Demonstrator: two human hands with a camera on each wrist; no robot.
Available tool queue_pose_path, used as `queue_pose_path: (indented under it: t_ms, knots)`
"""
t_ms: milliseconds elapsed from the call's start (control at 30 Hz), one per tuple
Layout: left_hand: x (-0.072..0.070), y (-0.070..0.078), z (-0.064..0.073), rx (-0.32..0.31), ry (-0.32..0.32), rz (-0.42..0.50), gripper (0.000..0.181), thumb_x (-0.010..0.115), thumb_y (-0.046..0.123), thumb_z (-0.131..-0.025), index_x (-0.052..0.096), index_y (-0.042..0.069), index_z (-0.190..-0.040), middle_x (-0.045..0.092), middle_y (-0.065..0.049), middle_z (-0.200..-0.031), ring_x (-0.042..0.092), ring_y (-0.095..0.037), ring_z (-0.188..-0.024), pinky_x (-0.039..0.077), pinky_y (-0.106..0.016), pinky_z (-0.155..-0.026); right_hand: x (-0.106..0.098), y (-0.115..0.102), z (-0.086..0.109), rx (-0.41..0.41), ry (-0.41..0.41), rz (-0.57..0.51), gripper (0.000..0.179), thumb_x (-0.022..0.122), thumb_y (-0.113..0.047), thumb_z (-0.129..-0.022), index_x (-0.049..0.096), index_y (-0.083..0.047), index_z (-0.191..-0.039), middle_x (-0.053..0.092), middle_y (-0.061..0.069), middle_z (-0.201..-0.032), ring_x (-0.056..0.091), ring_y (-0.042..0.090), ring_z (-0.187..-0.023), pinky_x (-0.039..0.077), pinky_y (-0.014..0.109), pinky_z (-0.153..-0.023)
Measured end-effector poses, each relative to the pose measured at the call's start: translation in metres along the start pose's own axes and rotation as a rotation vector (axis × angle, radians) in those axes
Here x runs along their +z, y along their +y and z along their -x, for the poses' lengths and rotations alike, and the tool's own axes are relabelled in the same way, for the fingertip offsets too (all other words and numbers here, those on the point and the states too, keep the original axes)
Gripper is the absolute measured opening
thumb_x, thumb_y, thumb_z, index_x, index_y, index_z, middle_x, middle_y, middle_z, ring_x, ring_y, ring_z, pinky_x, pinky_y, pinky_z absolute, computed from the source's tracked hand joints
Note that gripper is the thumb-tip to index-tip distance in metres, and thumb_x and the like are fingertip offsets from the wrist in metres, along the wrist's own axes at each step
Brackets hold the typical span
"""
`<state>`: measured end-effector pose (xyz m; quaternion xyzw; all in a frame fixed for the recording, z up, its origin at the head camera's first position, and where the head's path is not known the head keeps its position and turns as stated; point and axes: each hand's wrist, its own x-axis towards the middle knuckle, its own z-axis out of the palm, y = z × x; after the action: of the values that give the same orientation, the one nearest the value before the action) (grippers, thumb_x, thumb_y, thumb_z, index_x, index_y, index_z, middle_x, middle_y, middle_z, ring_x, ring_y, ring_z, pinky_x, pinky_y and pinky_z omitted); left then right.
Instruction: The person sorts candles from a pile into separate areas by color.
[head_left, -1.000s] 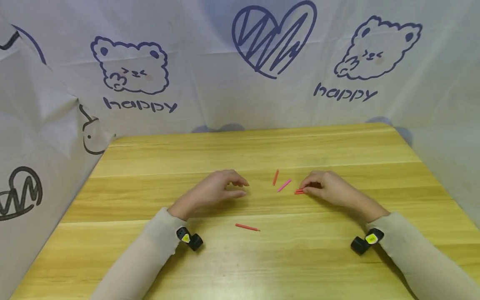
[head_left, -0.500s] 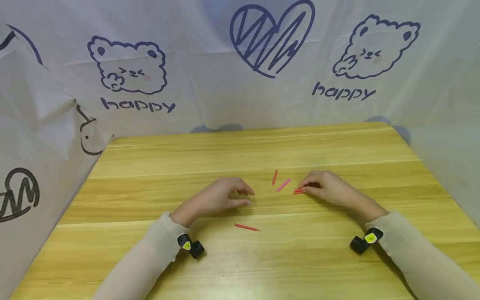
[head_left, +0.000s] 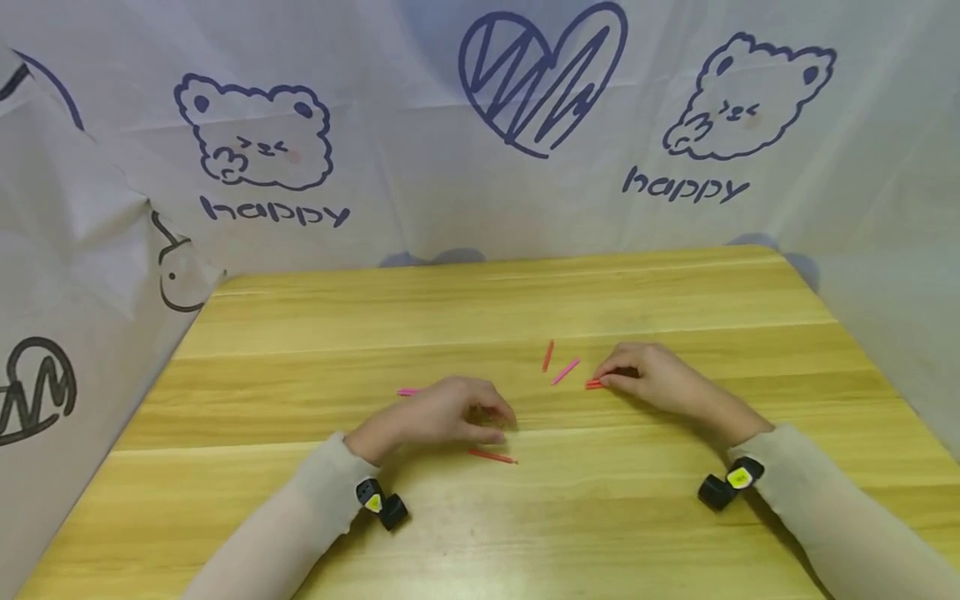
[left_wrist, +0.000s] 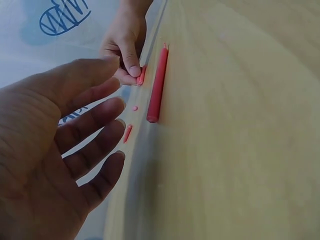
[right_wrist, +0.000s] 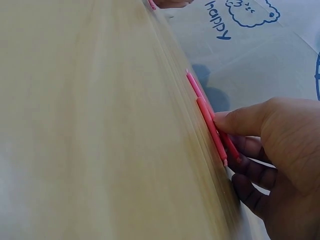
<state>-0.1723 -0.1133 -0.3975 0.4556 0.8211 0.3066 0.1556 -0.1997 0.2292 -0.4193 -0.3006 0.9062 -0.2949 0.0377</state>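
Small thin candles lie on the wooden table. My right hand (head_left: 656, 377) pinches red candles (head_left: 594, 384) between thumb and fingers at the right of the group; in the right wrist view a red candle (right_wrist: 212, 129) lies along the thumb tip, and another is partly behind it. My left hand (head_left: 453, 410) hovers with loosely bent fingers and nothing in them, just behind a lone red candle (head_left: 492, 457), whose wick shows in the left wrist view. Between the hands lie a pink candle (head_left: 566, 372) and an orange-red candle (head_left: 547, 356).
Another pink candle (head_left: 408, 392) shows behind the left hand, partly covered by it. The wooden table (head_left: 570, 533) runs back to a white cloth (head_left: 420, 192) with drawn bears and a heart. A small camera sits on each wrist.
My left hand has moved toward the front and slightly right, nearer the lone red candle, uncovering a pink candle behind it. The right hand has stayed in place with its red candles.
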Motion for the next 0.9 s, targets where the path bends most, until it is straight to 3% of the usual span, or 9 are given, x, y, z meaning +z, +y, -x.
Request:
queue_pose_path:
  t_ms: [367,600,900]
  knots:
    - [0.0031,-0.0031,0.0027,0.025,-0.038,-0.009,0.022,0.074,0.023,-0.09,0.073,0.016,-0.11,0.063,0.007,-0.096,0.057,-0.008,-0.086,0.048,-0.022,-0.077,0.0,0.0007,0.0002,-0.009,0.001,-0.003,0.015,0.067,-0.015,-0.095,0.076,-0.02,-0.104,0.064,-0.01,-0.093,0.056,0.008,-0.08,0.048,0.029,-0.069]
    - [0.0039,-0.0034,0.0049,0.047,-0.084,0.038,0.022,0.077,0.024,-0.086,0.074,0.018,-0.107,0.064,0.009,-0.099,0.059,-0.005,-0.09,0.049,-0.021,-0.08,0.002,0.0019,0.0012,-0.009,0.003,-0.003,0.014,0.066,-0.016,-0.095,0.076,-0.019,-0.105,0.064,-0.01,-0.094,0.057,0.008,-0.08,0.048,0.028,-0.068]
    - [0.0031,-0.0005,0.0049,0.058,-0.125,0.02,0.024,0.08,0.023,-0.083,0.075,0.016,-0.105,0.065,0.009,-0.099,0.057,-0.006,-0.087,0.048,-0.02,-0.079,0.0017,0.0018,0.0016,0.002,-0.006,-0.022,0.014,0.066,-0.021,-0.095,0.076,-0.02,-0.106,0.064,-0.01,-0.094,0.057,0.008,-0.081,0.048,0.028,-0.069]
